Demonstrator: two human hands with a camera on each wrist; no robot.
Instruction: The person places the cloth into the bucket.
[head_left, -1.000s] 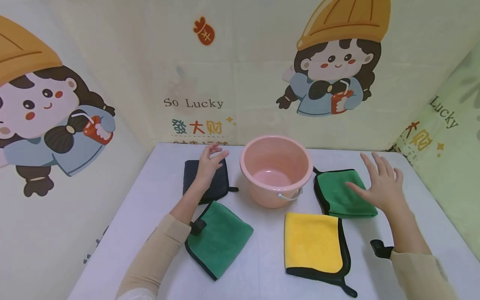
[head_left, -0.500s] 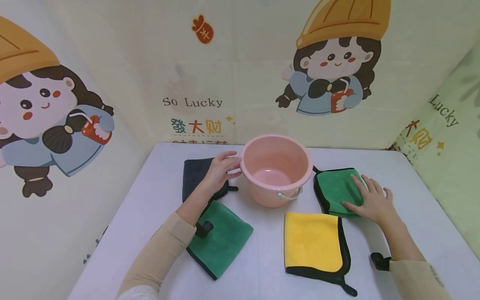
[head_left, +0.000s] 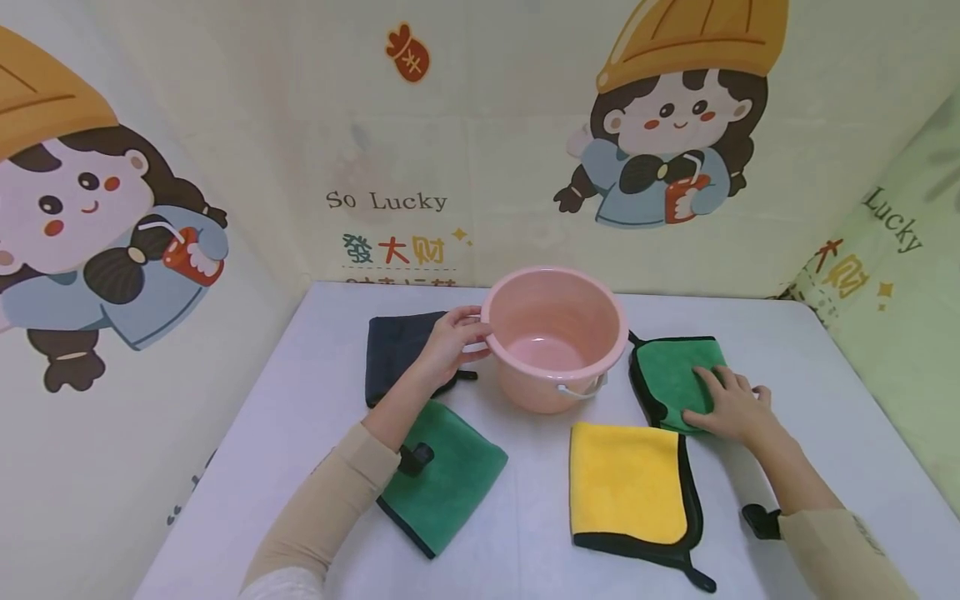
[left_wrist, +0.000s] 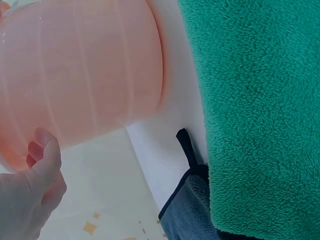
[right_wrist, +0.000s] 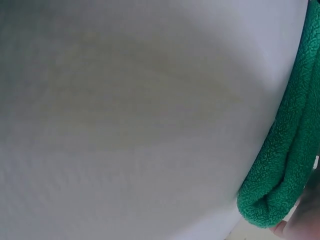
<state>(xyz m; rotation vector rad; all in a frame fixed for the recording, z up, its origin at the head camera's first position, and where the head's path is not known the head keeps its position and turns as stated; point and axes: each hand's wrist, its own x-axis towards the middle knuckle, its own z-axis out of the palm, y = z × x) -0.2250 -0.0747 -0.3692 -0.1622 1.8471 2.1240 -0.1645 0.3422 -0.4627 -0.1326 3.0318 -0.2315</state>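
A pink bucket (head_left: pixel 536 387) stands upright toward the back of the table. My left hand (head_left: pixel 450 343) is at its left side, fingertips right at the rim and loosely bent. In the left wrist view, the fingers (left_wrist: pixel 46 150) overlap the bucket wall (left_wrist: pixel 85 65) near the rim. At the right, a folded green towel (head_left: pixel 671 375) with black edging lies flat. My right hand (head_left: pixel 733 408) rests on its near right part, fingers spread and slightly bent, thumb at the near edge. The right wrist view shows the towel's rolled fold (right_wrist: pixel 280 170), with the hand mostly hidden behind it.
A dark towel (head_left: pixel 397 350) lies partly under my left hand in the head view. Nearer are another green towel (head_left: pixel 450 483) below the left forearm and a yellow towel (head_left: pixel 626 483) at centre right. The white table (head_left: pixel 525 533) meets printed wall cloth at its back edge.
My left hand has moved right from above the dark towel to the bucket's rim. My right hand has come down and left onto the green towel. The towels and bucket have stayed put.
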